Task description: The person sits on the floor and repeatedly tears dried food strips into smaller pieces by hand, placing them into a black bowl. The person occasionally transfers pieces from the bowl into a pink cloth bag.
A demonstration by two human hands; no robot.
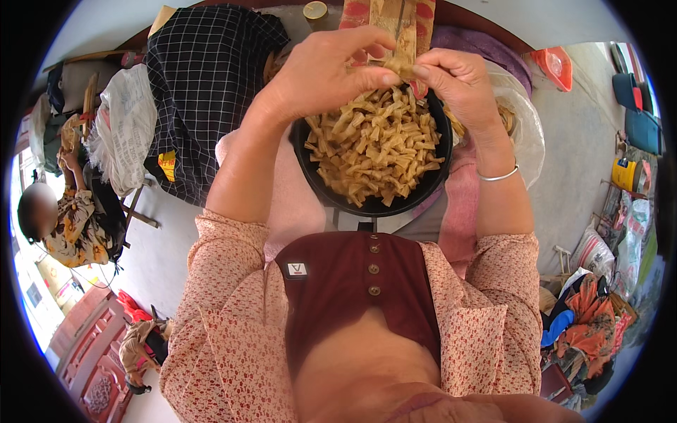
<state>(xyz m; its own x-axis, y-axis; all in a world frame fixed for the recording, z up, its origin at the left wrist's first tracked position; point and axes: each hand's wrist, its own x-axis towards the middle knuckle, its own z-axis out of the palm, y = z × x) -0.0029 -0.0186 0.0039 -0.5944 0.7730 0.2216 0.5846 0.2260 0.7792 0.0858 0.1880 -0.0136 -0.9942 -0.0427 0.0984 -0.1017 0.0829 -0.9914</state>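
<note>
Above the far rim of a round black pan [373, 209], my right hand [460, 79] pinches a tan strip [400, 67], apparently tofu skin, between thumb and fingers. The strip has a knot-like bulge in its middle. My left hand [333, 69] has the strip's other end between its thumb and curled fingers, while its index finger arches higher. Many short knotted pieces [375, 148] of the same tan material heap up in the pan below both hands. Just beyond the hands is a wooden board [394, 21] with red-patterned material on either side.
To the left lies black checked cloth [203, 79]; a pink towel [293, 185] is beside the pan. A clear plastic bag [523, 137] with tan strips sits right. A jar [316, 13] stands at the back. A person [79, 227] sits far left; others are at the lower edges.
</note>
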